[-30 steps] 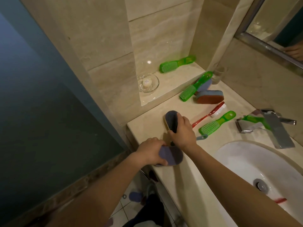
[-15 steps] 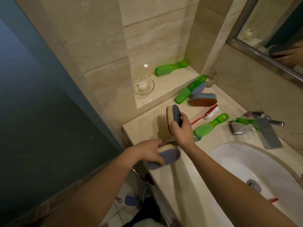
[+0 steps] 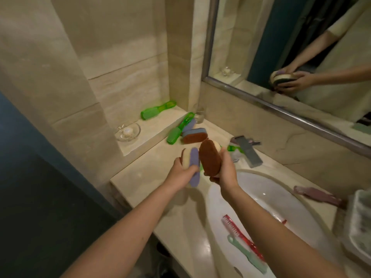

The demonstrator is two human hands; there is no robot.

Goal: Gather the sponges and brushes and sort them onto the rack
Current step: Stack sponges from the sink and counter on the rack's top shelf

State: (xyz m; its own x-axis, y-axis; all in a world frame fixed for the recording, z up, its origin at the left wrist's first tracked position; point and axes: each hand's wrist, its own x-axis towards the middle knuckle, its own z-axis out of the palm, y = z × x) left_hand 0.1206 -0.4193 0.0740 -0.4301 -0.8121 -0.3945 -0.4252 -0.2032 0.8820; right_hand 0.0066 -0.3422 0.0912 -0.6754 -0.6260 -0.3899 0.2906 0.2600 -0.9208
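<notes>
Grips a purple sponge [image 3: 194, 167] in the left hand [image 3: 179, 174], with fingers and thumb curled round its lower half and the purple face turned right. Clasps a brown sponge [image 3: 208, 159] in the right hand [image 3: 225, 174], with fingers wrapped behind it and the brown face toward the camera. Holds both upright in the air, side by side above the counter [image 3: 144, 173] near the sink [image 3: 271, 197]; too blurred to tell whether touching.

Beyond the hands, flat on the counter: a third sponge [image 3: 194, 136], blue on top and brown at the side, with a green leaning brush [image 3: 178, 130] just beside it, propped against the ledge [image 3: 158, 125]. On the ledge: a green ledge brush [image 3: 157, 110] and a glass dish [image 3: 127, 131], well apart. Behind the right hand: the tap [image 3: 248, 152]. In the sink: a red brush [image 3: 239, 233] and a pale green brush [image 3: 249, 255], touching. Far right, on the counter: a pink brush [image 3: 319, 195] near a pale mesh rack [image 3: 359, 217], cut off by the frame's edge.
</notes>
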